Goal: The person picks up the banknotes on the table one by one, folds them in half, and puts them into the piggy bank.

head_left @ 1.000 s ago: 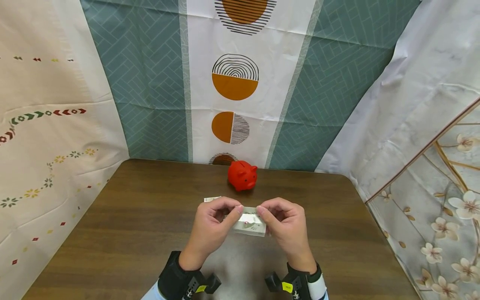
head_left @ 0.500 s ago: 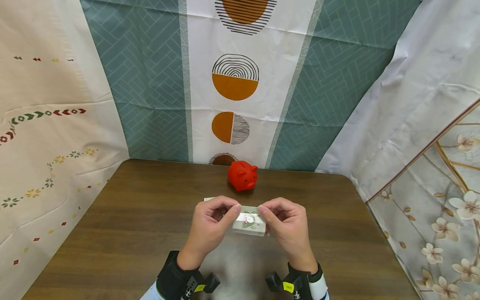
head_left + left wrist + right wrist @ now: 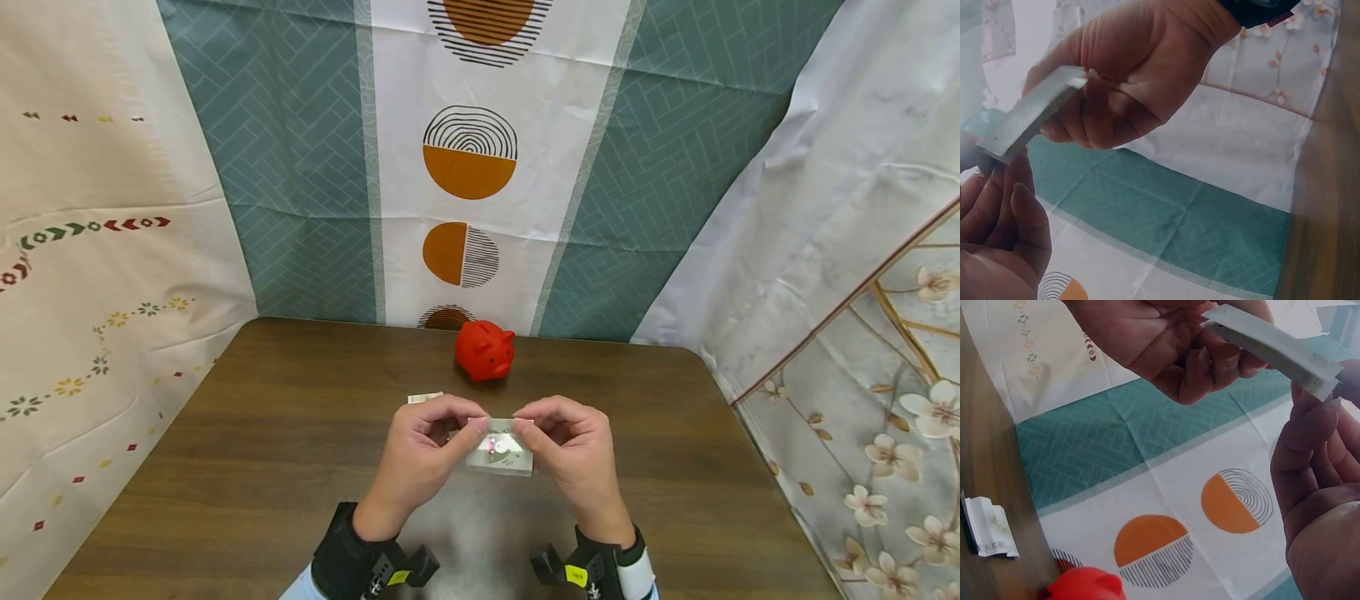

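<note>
A pale green folded banknote (image 3: 501,461) is held between the two hands in front of the body. At its left end, my left hand (image 3: 416,454) pinches it between thumb and curled fingers. My right hand (image 3: 581,454) pinches the opposite end in the same way. The wrist views show the banknote (image 3: 1035,115) from the side as a narrow creased strip with a bent-down edge. Past the left hand's knuckles, a second folded paper (image 3: 425,397) lies on the table, partly covered in the head view; the right wrist view shows this paper (image 3: 991,528) whole, standing in creases.
A red piggy bank (image 3: 484,351) stands on the brown wooden table (image 3: 300,417) beyond the hands, near the far edge. Patterned cloths (image 3: 307,167) hang behind the table and along both sides.
Both hands stay in place gripping the banknote. It has shifted slightly towards the body, and the left thumb has slid a little to the right. More of the paper behind shows than half a second ago.
</note>
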Tool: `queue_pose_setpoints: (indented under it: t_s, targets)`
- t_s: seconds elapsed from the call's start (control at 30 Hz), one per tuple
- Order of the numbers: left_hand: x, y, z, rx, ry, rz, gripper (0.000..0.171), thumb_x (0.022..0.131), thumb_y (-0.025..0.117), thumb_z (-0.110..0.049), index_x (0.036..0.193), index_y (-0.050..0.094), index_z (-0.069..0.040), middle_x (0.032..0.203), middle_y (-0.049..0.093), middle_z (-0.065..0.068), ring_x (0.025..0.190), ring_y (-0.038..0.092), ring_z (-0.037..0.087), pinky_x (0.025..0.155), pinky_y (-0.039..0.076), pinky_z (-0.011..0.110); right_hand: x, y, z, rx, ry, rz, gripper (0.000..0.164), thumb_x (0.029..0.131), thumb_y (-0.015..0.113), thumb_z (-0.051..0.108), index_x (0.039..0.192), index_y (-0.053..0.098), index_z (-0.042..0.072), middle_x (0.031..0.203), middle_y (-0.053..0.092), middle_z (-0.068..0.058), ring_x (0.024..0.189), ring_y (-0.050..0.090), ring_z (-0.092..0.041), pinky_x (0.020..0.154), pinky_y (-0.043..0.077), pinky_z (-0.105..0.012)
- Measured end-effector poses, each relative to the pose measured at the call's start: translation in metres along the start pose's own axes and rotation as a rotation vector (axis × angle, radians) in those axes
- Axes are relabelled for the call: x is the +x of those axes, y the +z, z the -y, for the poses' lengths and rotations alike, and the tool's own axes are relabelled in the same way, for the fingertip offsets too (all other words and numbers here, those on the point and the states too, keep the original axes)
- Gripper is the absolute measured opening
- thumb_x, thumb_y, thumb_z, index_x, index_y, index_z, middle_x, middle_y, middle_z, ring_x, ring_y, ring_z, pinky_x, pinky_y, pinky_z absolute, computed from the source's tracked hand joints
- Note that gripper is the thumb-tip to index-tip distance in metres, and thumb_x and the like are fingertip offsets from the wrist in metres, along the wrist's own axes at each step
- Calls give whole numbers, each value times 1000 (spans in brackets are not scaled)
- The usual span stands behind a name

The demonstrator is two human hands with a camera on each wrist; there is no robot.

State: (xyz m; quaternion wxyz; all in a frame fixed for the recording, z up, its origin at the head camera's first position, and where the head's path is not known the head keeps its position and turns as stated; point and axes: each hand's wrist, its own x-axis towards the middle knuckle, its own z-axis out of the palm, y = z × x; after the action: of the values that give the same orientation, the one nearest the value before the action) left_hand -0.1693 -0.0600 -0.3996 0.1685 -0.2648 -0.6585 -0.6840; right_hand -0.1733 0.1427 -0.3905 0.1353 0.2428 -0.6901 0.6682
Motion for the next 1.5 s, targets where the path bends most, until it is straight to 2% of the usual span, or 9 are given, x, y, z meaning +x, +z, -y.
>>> queue_pose_setpoints:
  t_s: [0.37,0.6,0.8,1.1,1.33,1.5]
  targets:
    - [0,0,-2,22,-9,41,7,93,72,0,94,75,-6,81,70,10,69,55,12,56,48,24,-1,1,-1,-18,-29,16,12,89,70,-9,92,75,2,80,71,7,54,51,-15,41,42,-28]
    - [-1,0,-4,13,-16,69,9,92,72,0,93,75,-8,83,73,9,72,59,12,59,52,24,-1,2,-3,31,-98,54,20,87,68,-15,93,75,3,80,70,4,55,48,-15,41,39,-28]
    - [-2,0,-4,4,10,77,10,92,71,2,93,74,-8,83,72,9,72,60,12,59,52,24,-1,3,-4,59,-144,81,23,86,66,-17,94,75,3,78,68,-1,56,47,-16,41,37,-29]
    - [-1,0,1,-2,62,94,11,92,71,3,93,74,-8,82,72,8,71,59,10,56,50,23,1,7,-2,99,-157,131,23,87,66,-18,94,75,2,74,65,-6,57,46,-16,41,34,-29]
    - [-1,-1,0,-13,90,114,13,93,70,4,94,73,-8,83,72,10,72,60,9,55,50,22,3,10,-4,147,-207,175,24,87,64,-20,96,74,0,79,68,-8,62,54,-16,44,42,-28]
    - [-1,-1,0,-7,92,121,12,94,69,3,94,73,-8,83,72,10,71,60,8,55,49,22,2,11,-3,119,-202,167,23,87,65,-20,94,73,1,76,65,-8,59,50,-15,42,38,-27]
